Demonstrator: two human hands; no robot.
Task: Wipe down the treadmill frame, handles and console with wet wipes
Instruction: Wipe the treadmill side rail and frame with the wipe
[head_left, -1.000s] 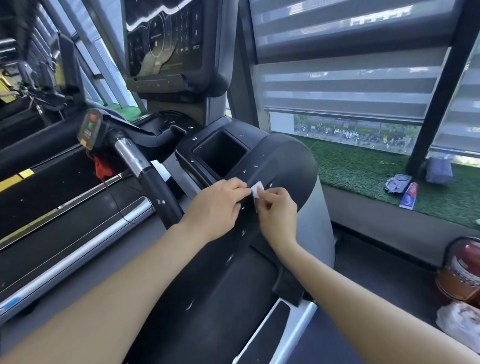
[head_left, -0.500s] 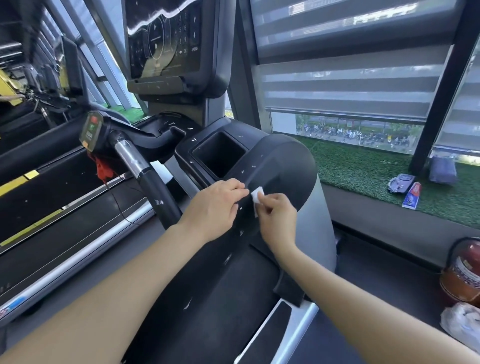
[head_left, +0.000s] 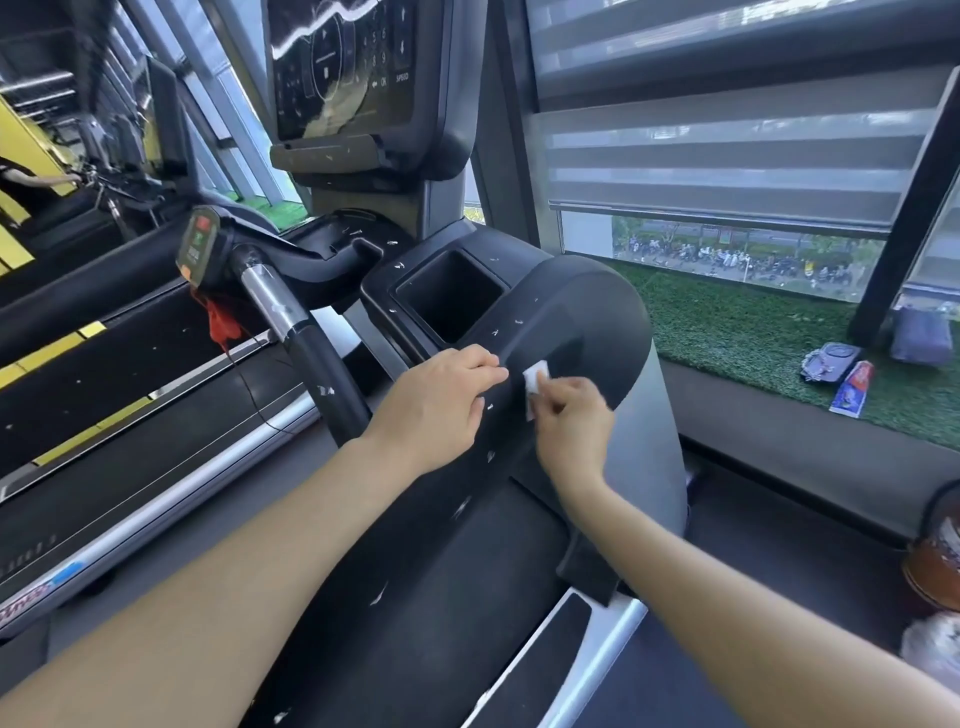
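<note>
A black treadmill frame fills the middle, flecked with white bits, with a square cup holder in its top. The console screen stands above at the back. A black and chrome handle slants down to the left. My right hand pinches a small folded white wet wipe against the frame's curved right shoulder. My left hand lies beside it on the frame, fingers curled, fingertips a little left of the wipe.
A green turf ledge runs under the window on the right, bearing a tube and a small pack. A red extinguisher stands at the right edge. Another treadmill belt lies to the left.
My hands have drawn slightly apart; the left fingertips have left the wipe. The wipe now sits in my right hand alone, a little higher on the frame.
</note>
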